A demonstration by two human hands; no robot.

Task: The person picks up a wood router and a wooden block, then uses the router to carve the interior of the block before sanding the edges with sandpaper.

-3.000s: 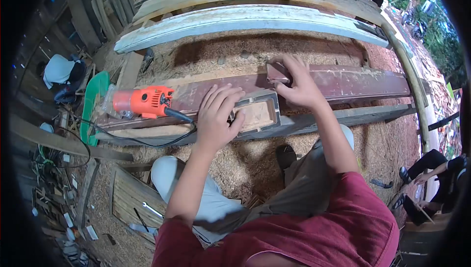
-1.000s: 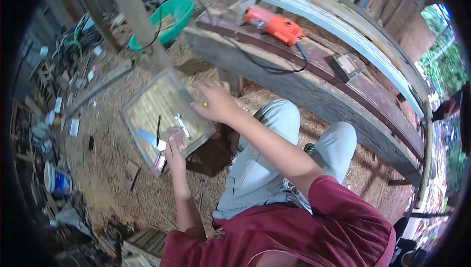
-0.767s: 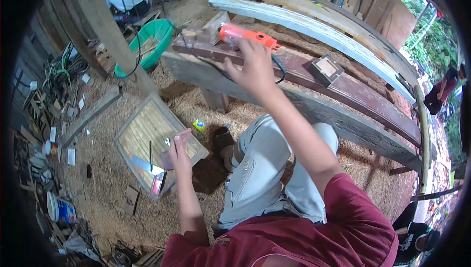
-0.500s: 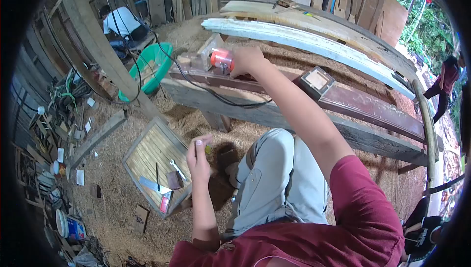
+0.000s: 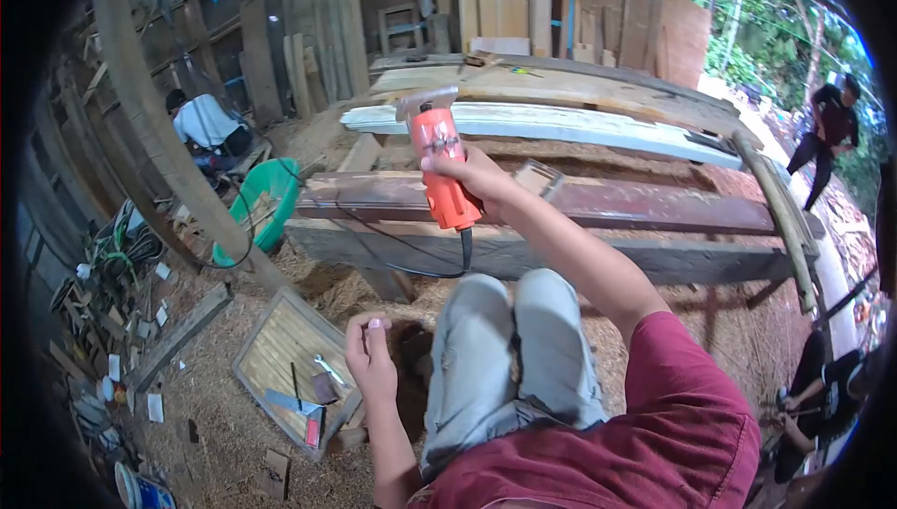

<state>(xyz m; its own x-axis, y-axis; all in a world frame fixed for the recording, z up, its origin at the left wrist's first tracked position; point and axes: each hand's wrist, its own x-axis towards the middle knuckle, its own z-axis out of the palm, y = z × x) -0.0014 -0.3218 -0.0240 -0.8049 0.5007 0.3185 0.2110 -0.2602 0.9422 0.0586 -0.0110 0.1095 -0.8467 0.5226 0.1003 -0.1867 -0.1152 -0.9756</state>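
My right hand (image 5: 478, 180) is wrapped round the body of an orange trim router (image 5: 447, 199), holding it up above the dark brown board (image 5: 645, 207). The router's base plate (image 5: 430, 101) points away from me, and its black cord (image 5: 397, 267) hangs from the near end. My left hand (image 5: 372, 358) is beside my knee, with nothing in it and the fingers loosely bent. Near it, a slatted wooden panel (image 5: 285, 345) on the ground bears a wrench (image 5: 329, 369), a try square (image 5: 291, 402) and a small brown block (image 5: 324, 388).
A small box-like frame (image 5: 538, 178) sits on the brown board behind my right wrist. Beyond lies a white board (image 5: 523, 118). A green tub (image 5: 280, 177) stands left, by a slanting post (image 5: 168, 135). One person (image 5: 207, 123) crouches behind it; others are at right.
My right hand has lifted the router off the brown board and tipped it upright, nearer to me. My left hand has lowered slightly and its fingers have bent. The view has tilted up.
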